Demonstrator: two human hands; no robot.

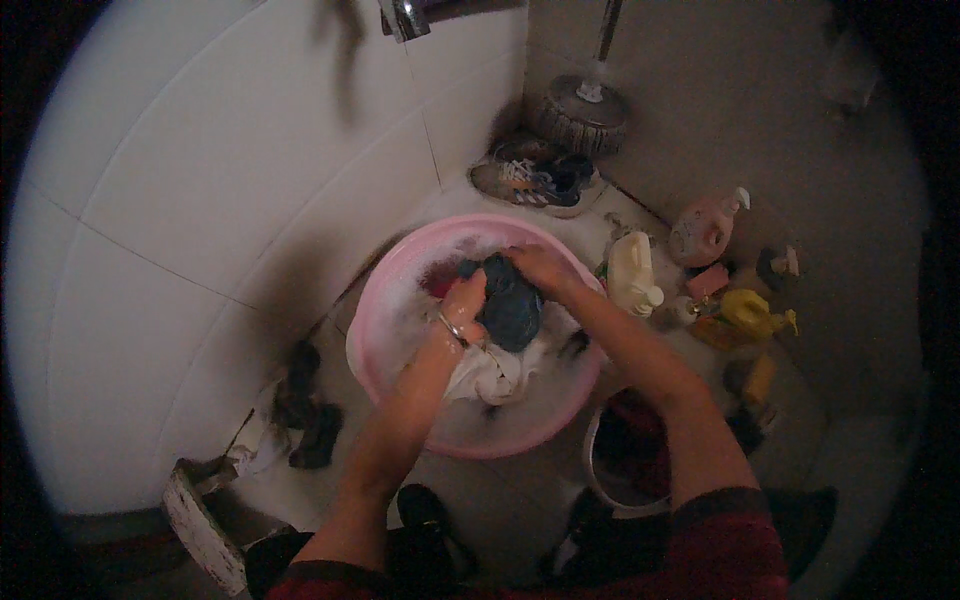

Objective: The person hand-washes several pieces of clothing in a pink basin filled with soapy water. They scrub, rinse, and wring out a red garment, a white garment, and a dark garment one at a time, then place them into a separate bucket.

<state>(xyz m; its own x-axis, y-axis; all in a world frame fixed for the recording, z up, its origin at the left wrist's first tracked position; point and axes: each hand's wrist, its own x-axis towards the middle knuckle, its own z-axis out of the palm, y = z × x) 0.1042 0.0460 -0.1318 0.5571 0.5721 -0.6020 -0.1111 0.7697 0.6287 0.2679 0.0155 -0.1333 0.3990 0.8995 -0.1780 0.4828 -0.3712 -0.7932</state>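
A round pink plastic basin (480, 450) stands on the floor before me, with foamy water in it. Both my hands are over the basin, gripping a dark grey-blue cloth item (513, 315) bunched between them. My left hand (465, 307), with a metal bangle at the wrist, holds its left side. My right hand (538, 270) grips its upper right end; some fingertips are hidden. Just below the dark cloth, a white cloth (491, 375) lies in the suds. Something red (442, 279) shows in the foam beyond my left hand.
Right of the basin are a cream bottle (631, 270), a pink pump bottle (703, 229), a yellow bottle (746, 311) and a bucket (592, 457) holding dark red cloth. Sneakers (532, 176) and a brush (585, 112) stand behind. Dark cloth (319, 435) lies left; a tap (405, 21) projects above.
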